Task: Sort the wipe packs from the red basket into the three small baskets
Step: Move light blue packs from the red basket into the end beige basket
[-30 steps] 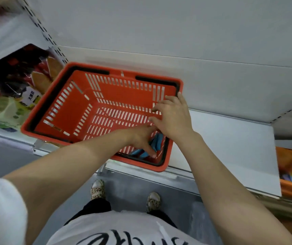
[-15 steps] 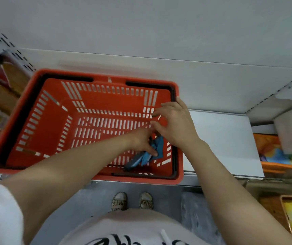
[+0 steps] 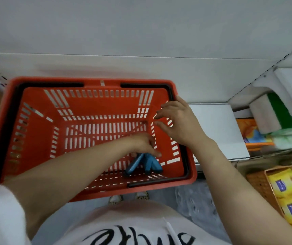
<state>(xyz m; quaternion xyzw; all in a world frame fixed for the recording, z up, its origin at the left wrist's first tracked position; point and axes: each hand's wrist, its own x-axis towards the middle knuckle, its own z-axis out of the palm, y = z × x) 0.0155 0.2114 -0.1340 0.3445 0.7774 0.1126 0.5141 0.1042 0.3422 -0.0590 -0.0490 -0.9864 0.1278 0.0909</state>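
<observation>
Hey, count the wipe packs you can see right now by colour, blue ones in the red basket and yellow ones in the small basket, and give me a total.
Blue wipe packs in the red basket, gripped by the left hand: 2
Yellow wipe packs in the orange woven basket, one cut off by the frame edge: 4
Total visible: 6

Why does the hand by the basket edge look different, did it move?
Yes. The right hand has lifted off the red basket wall it was resting on; now its fingers spread above the right rim, holding nothing.
</observation>
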